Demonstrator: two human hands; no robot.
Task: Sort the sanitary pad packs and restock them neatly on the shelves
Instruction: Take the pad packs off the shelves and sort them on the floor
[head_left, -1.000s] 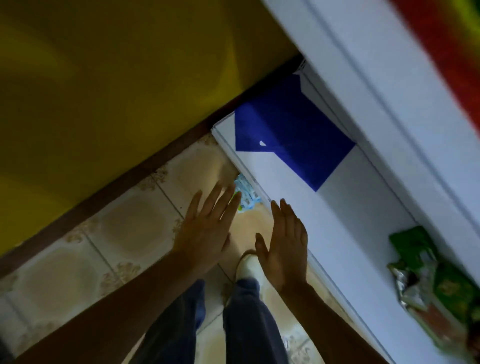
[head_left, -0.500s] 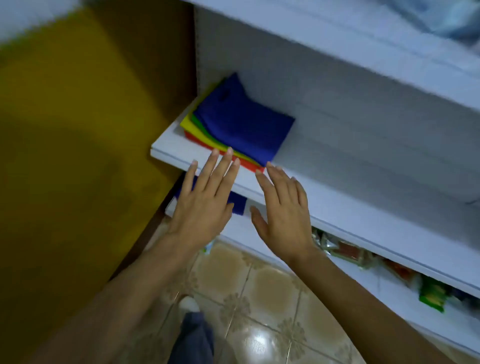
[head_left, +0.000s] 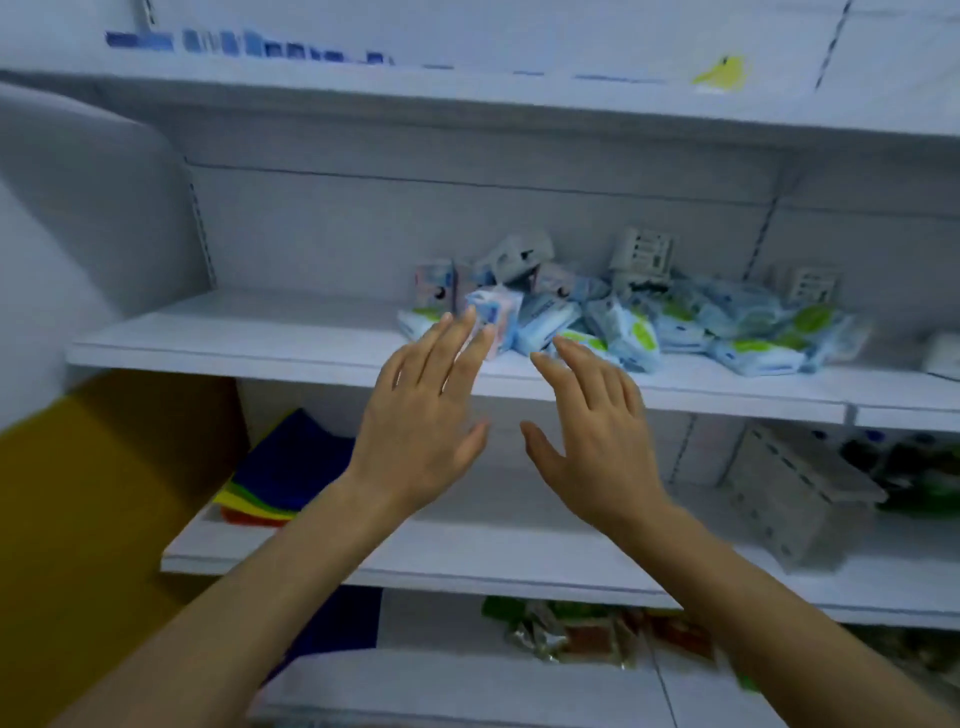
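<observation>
While left grip (head_left: 421, 421) and right grip (head_left: 592, 441) hover flat, empty, pad packs (head_left: 649, 327) lie jumbled — axes mixed.

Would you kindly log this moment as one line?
left hand: open, empty | right hand: open, empty | pad packs: jumbled heap on shelf

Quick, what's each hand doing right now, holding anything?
Left hand: open, fingers straight, holding nothing.
Right hand: open, fingers relaxed, holding nothing.

- The heap of pale plastic pad packs (head_left: 649, 325) lies on the white middle shelf (head_left: 234, 332), on its right part.
- Behind it stand small grey boxes (head_left: 644, 254).
- One shelf lower, at left, lie folded coloured cloths (head_left: 280, 478).
</observation>
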